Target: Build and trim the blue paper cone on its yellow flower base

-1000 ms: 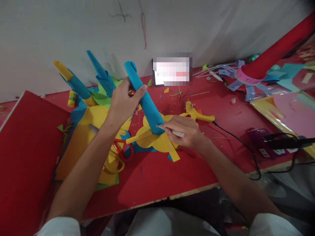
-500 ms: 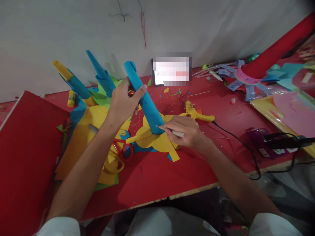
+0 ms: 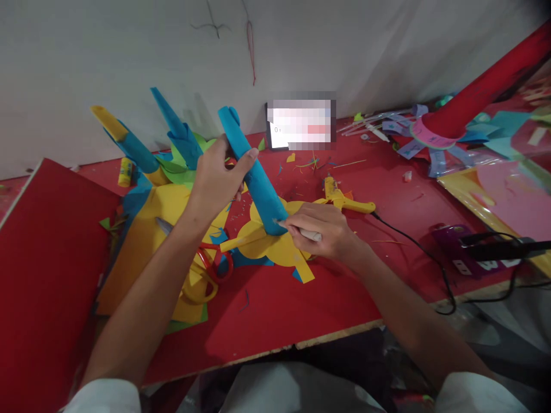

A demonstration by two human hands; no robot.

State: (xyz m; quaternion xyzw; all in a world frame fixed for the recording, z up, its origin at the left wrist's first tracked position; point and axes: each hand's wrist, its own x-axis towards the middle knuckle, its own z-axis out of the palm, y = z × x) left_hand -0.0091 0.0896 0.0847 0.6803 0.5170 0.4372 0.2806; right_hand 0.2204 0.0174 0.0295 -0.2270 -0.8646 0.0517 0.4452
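A blue rolled paper tube (image 3: 259, 178) leans up and to the left, its lower end on a yellow flower-shaped paper piece (image 3: 282, 252). My left hand (image 3: 221, 176) is closed round the tube's upper part, thumb laid across its front. In my right hand (image 3: 325, 229) is a slim whitish pen-like stick (image 3: 310, 234), pinched like a pencil, its pointed end at the tube's base. Yellow strips stick out from under the tube. Red-and-yellow-handled scissors (image 3: 215, 268) lie on yellow paper sheets (image 3: 142, 246) beneath my left forearm.
Behind my left hand stand paper flowers with blue tubes (image 3: 142, 152) and a yellow glue stick (image 3: 124, 172). A yellow glue gun (image 3: 348, 202) lies right of the flower, its cord trailing to a purple box (image 3: 456, 246). A phone (image 3: 278, 135) leans against the wall.
Hardly anything differs. The pen-like stick and my right hand have shifted very slightly at the tube's base; my left hand keeps its hold.
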